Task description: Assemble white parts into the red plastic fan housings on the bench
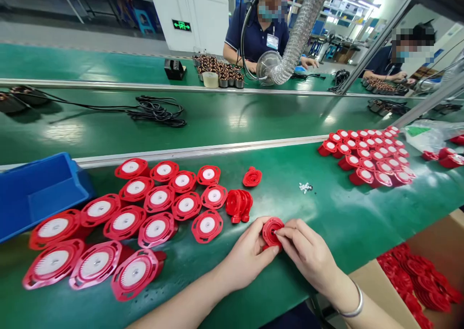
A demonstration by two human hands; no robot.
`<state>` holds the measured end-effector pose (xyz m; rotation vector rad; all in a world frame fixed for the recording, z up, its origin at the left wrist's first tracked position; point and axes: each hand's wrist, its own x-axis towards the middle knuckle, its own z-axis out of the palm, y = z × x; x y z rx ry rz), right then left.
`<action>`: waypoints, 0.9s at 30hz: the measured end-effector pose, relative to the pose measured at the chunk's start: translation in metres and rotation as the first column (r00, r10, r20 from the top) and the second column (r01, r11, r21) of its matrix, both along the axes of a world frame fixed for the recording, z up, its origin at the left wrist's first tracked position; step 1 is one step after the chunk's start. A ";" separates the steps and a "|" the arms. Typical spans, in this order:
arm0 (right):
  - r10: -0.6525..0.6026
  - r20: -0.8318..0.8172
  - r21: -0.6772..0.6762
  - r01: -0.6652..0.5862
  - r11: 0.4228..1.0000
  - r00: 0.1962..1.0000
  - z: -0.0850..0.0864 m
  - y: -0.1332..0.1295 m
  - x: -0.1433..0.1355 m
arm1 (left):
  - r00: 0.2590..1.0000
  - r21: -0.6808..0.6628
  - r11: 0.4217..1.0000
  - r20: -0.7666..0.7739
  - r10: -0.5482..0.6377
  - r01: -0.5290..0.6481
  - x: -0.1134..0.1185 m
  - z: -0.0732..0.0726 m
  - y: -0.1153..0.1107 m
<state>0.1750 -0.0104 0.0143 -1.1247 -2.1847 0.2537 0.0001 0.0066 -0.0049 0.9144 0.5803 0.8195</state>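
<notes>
Near the front edge of the green bench, my left hand (243, 254) is closed around a red round plastic cover (268, 230), its ringed face turned up. The fingertips of my right hand (309, 252) pinch together at the centre of that cover; whatever they hold is too small or hidden to name. Just beyond my left hand stand a few similar red covers (239, 204) on edge, pressed together. Another red cover (252, 177) lies singly behind them. A little pile of small white parts (305, 187) sits farther back to the right.
Rows of red housings with white finned discs (158, 198) fill the left, beside a blue bin (32, 193). More red housings (373, 155) stand back right. A cardboard box (384, 295) holds red covers at lower right. Beyond the rail, co-workers sit near copper-wound parts (221, 70) and a duct (300, 29).
</notes>
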 end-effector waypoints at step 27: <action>-0.455 0.055 -0.059 0.457 0.887 0.889 -0.009 0.060 0.109 | 0.978 0.127 0.990 -0.207 -0.029 0.056 -0.001 -0.002 -0.005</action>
